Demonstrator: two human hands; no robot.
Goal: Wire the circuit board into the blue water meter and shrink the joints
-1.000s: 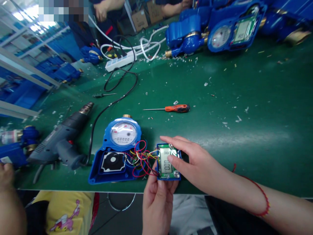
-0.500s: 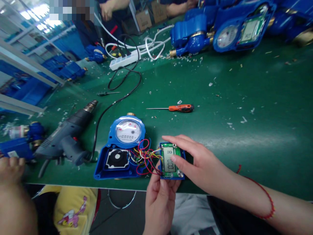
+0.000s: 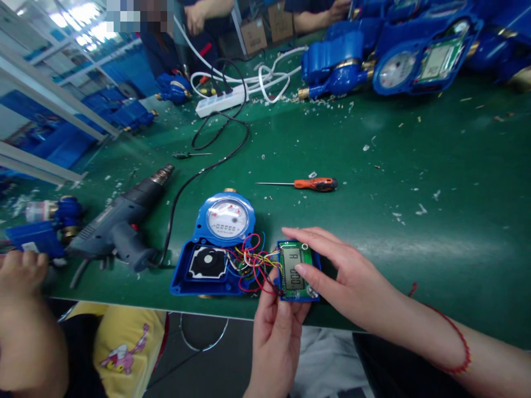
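A green circuit board with an LCD (image 3: 293,268) sits in a small blue case near the bench's front edge. My left hand (image 3: 276,337) grips the case from below, its thumb at the near edge. From the right, my right hand (image 3: 348,273) rests its thumb on the LCD, the fingers bent around the far right side. Red, yellow, white and black wires (image 3: 263,262) run left from the board into an open blue water meter (image 3: 178,279). That meter lies flat, with its round dial (image 3: 230,219) facing up and a black square part in its lower compartment.
An orange screwdriver (image 3: 315,184) lies beyond the meter, a dark one (image 3: 182,155) farther left. A heat gun (image 3: 118,224) with a black cord is at left, near a co-worker's hand (image 3: 22,271). A power strip (image 3: 222,100) and several blue meters (image 3: 332,61) stand at the back.
The whole view has shifted slightly, so everything on the bench appears farther right. Both hands keep the same hold on the circuit board.
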